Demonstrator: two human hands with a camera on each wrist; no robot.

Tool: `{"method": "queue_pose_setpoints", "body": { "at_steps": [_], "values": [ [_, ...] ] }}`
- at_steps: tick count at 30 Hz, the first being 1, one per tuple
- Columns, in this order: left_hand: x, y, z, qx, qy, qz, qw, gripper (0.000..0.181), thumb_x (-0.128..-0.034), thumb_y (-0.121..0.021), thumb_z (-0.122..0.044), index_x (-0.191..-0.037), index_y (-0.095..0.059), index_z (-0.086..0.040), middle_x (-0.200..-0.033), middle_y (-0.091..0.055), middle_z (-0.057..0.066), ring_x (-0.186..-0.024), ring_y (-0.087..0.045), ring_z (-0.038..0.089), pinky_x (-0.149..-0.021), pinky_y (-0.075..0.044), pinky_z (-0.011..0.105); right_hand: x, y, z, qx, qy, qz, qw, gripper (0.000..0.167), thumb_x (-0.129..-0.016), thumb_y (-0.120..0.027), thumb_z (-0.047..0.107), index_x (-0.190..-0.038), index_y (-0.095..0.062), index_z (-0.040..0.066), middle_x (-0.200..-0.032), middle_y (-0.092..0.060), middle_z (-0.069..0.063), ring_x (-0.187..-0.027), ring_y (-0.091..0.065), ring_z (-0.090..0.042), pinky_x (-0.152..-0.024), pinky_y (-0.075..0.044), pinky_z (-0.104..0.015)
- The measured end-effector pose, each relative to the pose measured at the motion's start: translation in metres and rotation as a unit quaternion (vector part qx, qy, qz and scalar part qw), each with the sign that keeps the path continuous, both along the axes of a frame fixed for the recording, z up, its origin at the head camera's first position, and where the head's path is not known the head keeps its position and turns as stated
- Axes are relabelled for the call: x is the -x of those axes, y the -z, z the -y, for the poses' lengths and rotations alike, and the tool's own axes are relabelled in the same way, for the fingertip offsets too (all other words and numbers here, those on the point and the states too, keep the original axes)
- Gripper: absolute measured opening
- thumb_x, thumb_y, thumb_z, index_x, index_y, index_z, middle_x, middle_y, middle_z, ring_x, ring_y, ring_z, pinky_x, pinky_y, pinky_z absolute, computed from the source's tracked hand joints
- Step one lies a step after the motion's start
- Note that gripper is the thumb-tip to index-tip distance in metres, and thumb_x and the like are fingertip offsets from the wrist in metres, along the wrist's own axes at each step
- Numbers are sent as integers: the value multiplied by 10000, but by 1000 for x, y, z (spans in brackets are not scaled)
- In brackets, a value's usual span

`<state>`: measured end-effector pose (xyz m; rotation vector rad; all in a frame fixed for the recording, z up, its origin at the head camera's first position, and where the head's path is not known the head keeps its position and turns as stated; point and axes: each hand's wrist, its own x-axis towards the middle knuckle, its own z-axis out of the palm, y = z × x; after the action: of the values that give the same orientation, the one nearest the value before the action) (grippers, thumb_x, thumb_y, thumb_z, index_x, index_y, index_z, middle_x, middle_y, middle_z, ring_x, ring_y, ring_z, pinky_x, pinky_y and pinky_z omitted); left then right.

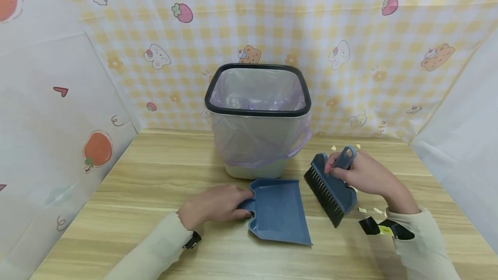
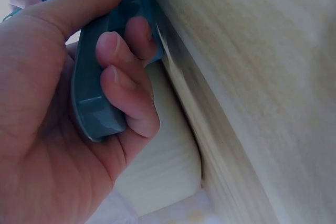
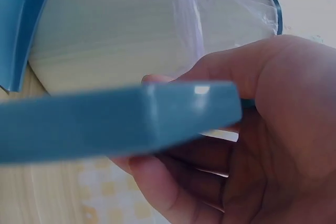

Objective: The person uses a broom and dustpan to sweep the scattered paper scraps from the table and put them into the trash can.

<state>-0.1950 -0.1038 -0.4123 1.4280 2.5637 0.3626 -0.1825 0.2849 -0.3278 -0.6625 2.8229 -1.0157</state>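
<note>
A blue-grey dustpan (image 1: 278, 213) lies on the wooden table, its wide lip facing right. My left hand (image 1: 218, 203) grips its handle, the fingers curled round it in the left wrist view (image 2: 97, 103). To the right, my right hand (image 1: 367, 172) holds a matching hand brush (image 1: 332, 187) by its handle, the dark bristles (image 1: 323, 198) turned down and to the left. A gap of table separates the bristles from the dustpan's lip. Small pale scraps (image 1: 362, 210) lie around the right hand and wrist. Part of the brush fills the front of the right wrist view.
A pale bin (image 1: 256, 137) with a black rim and a thin purple liner stands behind the dustpan, close to its back edge. Behind it hangs a yellow checked cloth (image 1: 272, 25). White cloth (image 1: 58, 141) walls in the left side, and another stands at the right.
</note>
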Motion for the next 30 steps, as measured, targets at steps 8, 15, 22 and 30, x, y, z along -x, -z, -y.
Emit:
{"method": "queue_pose_setpoints", "body": {
  "at_steps": [8, 15, 22, 30],
  "values": [
    [0, 1, 0, -43, -30, 86, 9999, 183, -1091, -731, -293, -1111, -656, -127, -781, -460, -113, -691, -446, 49, -657, -408, 254, -3, -9, -13, -52, 322, 296, 9990, 135, -1074, -639, 91, -1068, -770, 123, -775, -599, 7, -589, -498, -138, -572, -470, -331],
    [1, 2, 0, -23, -29, 132, 9999, 190, -1093, -728, -301, -1126, -659, -127, -795, -487, -110, -704, -461, 51, -662, -418, 253, -5, -16, -34, -452, 728, 39, 9963, 126, -1100, -646, 154, -1080, -770, 156, -1026, -703, -8, -708, -531, -152, -647, -463, -336],
    [1, 1, 1, -32, -36, 179, 9998, 186, -1096, -724, -298, -1123, -654, -128, -795, -472, -108, -711, -458, 57, -671, -417, 260, -7, -21, -60, -703, 1108, -100, 9913, 144, -1103, -633, 182, -1072, -773, 174, -973, -705, -3, -756, -554, -157, -682, -447, -328],
    [1, 2, 1, -11, 15, 62, 10000, 202, -1096, -722, -309, -1142, -664, -120, -784, -437, -109, -701, -438, 59, -667, -403, 264, -3, -19, -88, -1225, 1307, -185, 9836, 196, -1116, -612, 214, -1108, -790, 132, -1118, -763, -113, -981, -661, -259, -793, -500, -408]
  ]
}}
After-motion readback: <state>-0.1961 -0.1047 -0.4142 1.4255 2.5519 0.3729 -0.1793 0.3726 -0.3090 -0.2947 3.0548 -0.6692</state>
